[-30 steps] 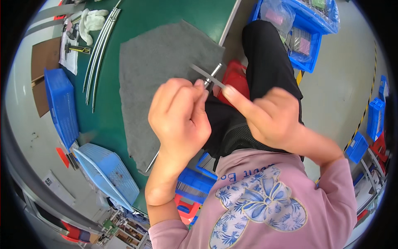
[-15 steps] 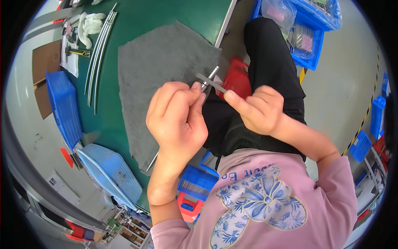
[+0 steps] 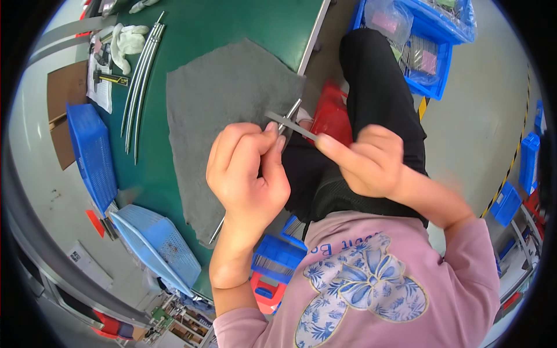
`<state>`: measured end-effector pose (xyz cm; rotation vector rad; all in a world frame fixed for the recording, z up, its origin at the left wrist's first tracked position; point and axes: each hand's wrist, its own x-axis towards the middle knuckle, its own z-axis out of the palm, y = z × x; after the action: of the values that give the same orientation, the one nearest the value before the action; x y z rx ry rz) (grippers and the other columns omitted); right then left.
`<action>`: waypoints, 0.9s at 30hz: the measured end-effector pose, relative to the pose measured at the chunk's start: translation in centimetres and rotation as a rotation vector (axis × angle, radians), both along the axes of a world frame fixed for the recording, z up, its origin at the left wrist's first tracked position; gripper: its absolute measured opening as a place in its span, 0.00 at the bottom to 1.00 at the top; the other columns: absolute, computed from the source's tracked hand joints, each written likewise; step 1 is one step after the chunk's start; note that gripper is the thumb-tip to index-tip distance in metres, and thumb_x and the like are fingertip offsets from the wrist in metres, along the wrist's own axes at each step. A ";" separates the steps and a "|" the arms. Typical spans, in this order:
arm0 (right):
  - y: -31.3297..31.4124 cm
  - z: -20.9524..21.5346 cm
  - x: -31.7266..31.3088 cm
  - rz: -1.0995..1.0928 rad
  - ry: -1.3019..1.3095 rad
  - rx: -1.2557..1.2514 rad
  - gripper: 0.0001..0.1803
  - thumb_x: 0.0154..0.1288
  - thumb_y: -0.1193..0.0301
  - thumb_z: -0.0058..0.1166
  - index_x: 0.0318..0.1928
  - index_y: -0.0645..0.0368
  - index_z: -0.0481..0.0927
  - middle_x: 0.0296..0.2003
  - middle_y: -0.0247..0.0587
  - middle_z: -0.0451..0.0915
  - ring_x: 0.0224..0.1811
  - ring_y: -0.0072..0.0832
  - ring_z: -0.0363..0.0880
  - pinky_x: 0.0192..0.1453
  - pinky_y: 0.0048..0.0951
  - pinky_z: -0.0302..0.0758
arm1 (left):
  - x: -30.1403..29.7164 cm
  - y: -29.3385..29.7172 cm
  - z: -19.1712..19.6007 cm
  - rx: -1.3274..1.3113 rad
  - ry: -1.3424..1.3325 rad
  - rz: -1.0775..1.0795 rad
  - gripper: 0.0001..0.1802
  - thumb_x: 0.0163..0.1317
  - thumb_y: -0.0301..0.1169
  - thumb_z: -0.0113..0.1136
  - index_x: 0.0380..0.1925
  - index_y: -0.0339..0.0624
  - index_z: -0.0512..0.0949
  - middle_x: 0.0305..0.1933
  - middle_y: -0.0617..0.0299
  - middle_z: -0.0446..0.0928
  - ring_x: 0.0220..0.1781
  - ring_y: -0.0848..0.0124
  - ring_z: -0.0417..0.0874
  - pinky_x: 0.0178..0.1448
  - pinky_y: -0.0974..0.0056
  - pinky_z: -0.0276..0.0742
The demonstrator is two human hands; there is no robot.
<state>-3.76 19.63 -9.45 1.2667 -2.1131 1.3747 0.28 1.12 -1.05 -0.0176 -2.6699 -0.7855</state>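
Pinched between the thumb and fingers of my left hand (image 3: pixel 246 168) is a thin metal rod (image 3: pixel 294 108). One end juts out past the fingertips, while the long other end runs back under my wrist over the grey cloth. My right hand (image 3: pixel 371 159) grips a narrow flat file (image 3: pixel 299 129), its index finger stretched along it. The file lies crosswise against the rod just beyond my left fingertips, its far tip over the cloth. What my curled left fingers cover cannot be seen.
A grey cloth (image 3: pixel 214 87) covers part of the green table (image 3: pixel 255 20). Several metal rods (image 3: pixel 139 87), a white glove (image 3: pixel 127 43) and a hammer (image 3: pixel 110 77) lie left. Blue baskets (image 3: pixel 93 156) line the left edge. Blue bins (image 3: pixel 432 81) with parts stand right, near a red object (image 3: pixel 332 116).
The file has slid a little to the left across the rod, with my right hand following. My left hand keeps its hold on the rod. The whole view has shifted slightly.
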 end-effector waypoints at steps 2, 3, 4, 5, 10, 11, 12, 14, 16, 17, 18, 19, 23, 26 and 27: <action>1.2 -0.4 -0.4 -0.080 0.054 -0.119 0.28 0.51 0.86 0.55 0.57 0.72 0.75 0.16 0.34 0.66 0.14 0.28 0.63 0.22 0.30 0.64 | -0.3 0.0 -0.2 -0.024 0.059 -0.033 0.10 0.44 0.14 0.67 0.24 0.37 0.76 0.26 0.58 0.74 0.24 0.62 0.75 0.28 0.63 0.69; 0.8 0.2 -0.8 -0.168 -0.003 -0.260 0.31 0.41 0.85 0.59 0.53 0.69 0.80 0.17 0.33 0.72 0.13 0.26 0.64 0.21 0.26 0.64 | -0.3 0.1 -0.3 -0.025 0.068 -0.023 0.10 0.44 0.15 0.67 0.24 0.37 0.76 0.26 0.58 0.74 0.24 0.62 0.74 0.28 0.63 0.69; 0.9 0.6 -1.0 -0.169 0.002 -0.261 0.31 0.41 0.85 0.59 0.53 0.69 0.80 0.17 0.33 0.72 0.13 0.26 0.64 0.21 0.26 0.64 | -0.3 0.2 -0.4 -0.028 0.076 -0.012 0.10 0.44 0.15 0.67 0.25 0.37 0.77 0.27 0.58 0.74 0.24 0.63 0.74 0.28 0.63 0.69; 1.1 1.0 -1.1 -0.176 -0.118 -0.203 0.30 0.45 0.85 0.58 0.55 0.70 0.78 0.20 0.35 0.74 0.14 0.27 0.66 0.22 0.26 0.65 | -0.3 0.2 -0.5 -0.029 0.081 -0.013 0.10 0.44 0.15 0.67 0.25 0.37 0.77 0.27 0.58 0.74 0.24 0.63 0.74 0.28 0.63 0.69; 0.7 1.1 0.2 -0.180 -0.514 -0.080 0.27 0.58 0.83 0.55 0.61 0.71 0.73 0.25 0.42 0.79 0.18 0.31 0.72 0.27 0.26 0.70 | -0.2 0.4 -0.5 -0.033 0.058 -0.004 0.09 0.45 0.16 0.67 0.27 0.37 0.78 0.27 0.58 0.74 0.25 0.62 0.74 0.28 0.63 0.68; 0.2 1.0 0.3 -0.184 -0.572 -0.135 0.22 0.60 0.82 0.53 0.57 0.68 0.76 0.26 0.42 0.80 0.19 0.31 0.73 0.28 0.25 0.71 | -0.2 0.5 -0.5 -0.031 0.062 0.000 0.09 0.45 0.16 0.67 0.27 0.37 0.78 0.27 0.58 0.74 0.25 0.62 0.74 0.28 0.63 0.68; -0.1 1.0 0.2 -0.179 -0.568 -0.134 0.22 0.60 0.82 0.53 0.57 0.68 0.76 0.26 0.42 0.80 0.19 0.31 0.73 0.28 0.25 0.71 | -0.2 0.5 -0.4 -0.045 0.052 -0.004 0.10 0.45 0.16 0.66 0.28 0.37 0.78 0.28 0.58 0.74 0.25 0.63 0.75 0.28 0.63 0.69; -0.6 1.1 -0.4 -0.143 -0.656 -0.174 0.15 0.63 0.81 0.51 0.50 0.66 0.79 0.23 0.39 0.78 0.20 0.28 0.74 0.29 0.23 0.71 | -0.3 0.5 0.2 -0.058 0.050 0.000 0.10 0.46 0.16 0.66 0.28 0.36 0.78 0.28 0.57 0.74 0.26 0.64 0.76 0.28 0.64 0.70; -2.2 1.7 -1.6 -0.149 -0.733 -0.274 0.11 0.65 0.80 0.51 0.47 0.63 0.79 0.20 0.35 0.74 0.18 0.22 0.71 0.26 0.21 0.68 | -0.3 0.3 1.0 0.041 0.041 0.016 0.10 0.48 0.16 0.65 0.30 0.36 0.77 0.30 0.56 0.74 0.27 0.67 0.77 0.27 0.67 0.73; -2.9 1.9 -2.3 -0.155 -0.743 -0.335 0.11 0.65 0.80 0.53 0.47 0.62 0.79 0.19 0.34 0.72 0.18 0.18 0.69 0.25 0.20 0.66 | -0.2 0.1 1.6 -0.009 0.067 0.025 0.09 0.50 0.15 0.64 0.31 0.35 0.77 0.32 0.56 0.74 0.27 0.71 0.78 0.28 0.70 0.75; -3.5 2.3 -3.0 -0.159 -0.746 -0.396 0.11 0.65 0.79 0.54 0.47 0.62 0.79 0.18 0.32 0.70 0.17 0.15 0.66 0.24 0.19 0.64 | -0.1 -0.2 1.7 0.030 0.094 0.058 0.08 0.52 0.16 0.64 0.32 0.35 0.77 0.34 0.56 0.74 0.28 0.72 0.78 0.28 0.70 0.76; -4.0 3.2 -3.6 -0.205 -0.706 -0.283 0.12 0.63 0.77 0.59 0.47 0.61 0.78 0.17 0.29 0.67 0.17 0.12 0.62 0.22 0.18 0.61 | -0.2 -0.2 1.7 0.036 0.065 0.087 0.09 0.52 0.16 0.64 0.33 0.35 0.77 0.34 0.56 0.74 0.28 0.70 0.78 0.29 0.69 0.76; -6.4 2.4 -3.5 -0.160 -0.746 -0.428 0.10 0.60 0.76 0.62 0.42 0.62 0.79 0.14 0.28 0.63 0.16 0.12 0.60 0.21 0.19 0.59 | -0.4 -0.8 0.2 0.088 0.030 0.165 0.09 0.51 0.16 0.65 0.32 0.36 0.76 0.33 0.56 0.74 0.27 0.63 0.79 0.29 0.64 0.76; -6.2 4.5 -2.0 -0.082 -0.690 -0.310 0.06 0.59 0.75 0.63 0.36 0.61 0.80 0.17 0.33 0.73 0.16 0.14 0.67 0.21 0.20 0.63 | -0.5 -0.9 -0.4 0.113 0.060 0.168 0.10 0.50 0.17 0.65 0.31 0.37 0.76 0.33 0.57 0.74 0.26 0.62 0.79 0.29 0.62 0.75; -7.2 3.9 -1.9 -0.095 -0.591 -0.334 0.05 0.59 0.76 0.63 0.35 0.60 0.81 0.17 0.35 0.75 0.16 0.18 0.71 0.21 0.22 0.65 | -0.7 -0.7 -0.5 0.093 0.094 0.146 0.09 0.50 0.16 0.64 0.30 0.36 0.76 0.33 0.57 0.75 0.27 0.59 0.79 0.29 0.61 0.75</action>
<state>-5.69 12.42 -5.55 0.6701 -2.1090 2.1424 -0.41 0.40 -1.58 0.1577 -2.5109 -0.8383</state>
